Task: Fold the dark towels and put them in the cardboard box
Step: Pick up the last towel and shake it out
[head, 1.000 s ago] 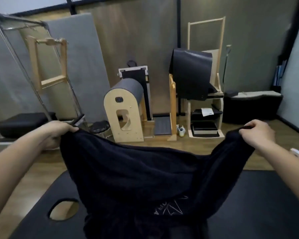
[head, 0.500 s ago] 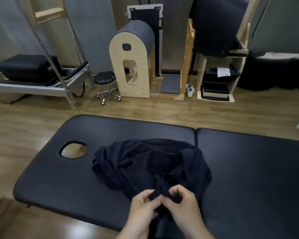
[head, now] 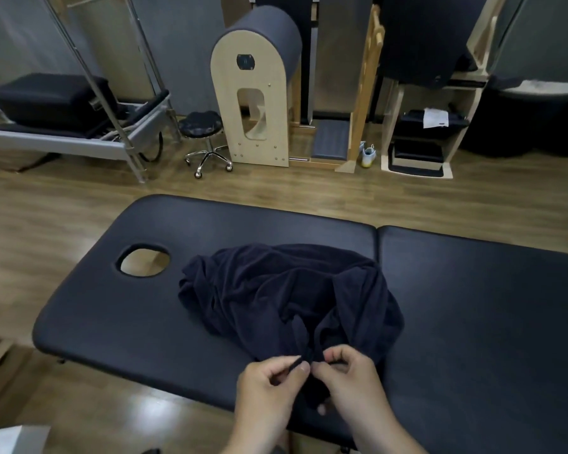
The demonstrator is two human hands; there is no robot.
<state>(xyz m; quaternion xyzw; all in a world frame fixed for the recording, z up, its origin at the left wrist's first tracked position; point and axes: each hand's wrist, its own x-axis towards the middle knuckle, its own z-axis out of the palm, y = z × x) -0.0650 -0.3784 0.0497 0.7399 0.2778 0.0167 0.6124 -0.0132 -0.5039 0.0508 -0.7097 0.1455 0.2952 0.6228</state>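
Now my left grip point(head: 269, 385) and right grip point(head: 351, 378) both pinch the near edge of the dark towel point(head: 276, 290), which lies bunched on the surface point(head: 473, 306) just right of the hole point(head: 144, 259), so I can find its corners.

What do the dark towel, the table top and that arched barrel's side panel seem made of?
Dark towel: soft, matte terry-like cloth, judging by its fuzzy nap and limp folds. Table top: padding under smooth black vinyl or leather-like cover, with faint sheen and a seam. Barrel side panel: pale wood, probably plywood, smooth, with small screw heads.
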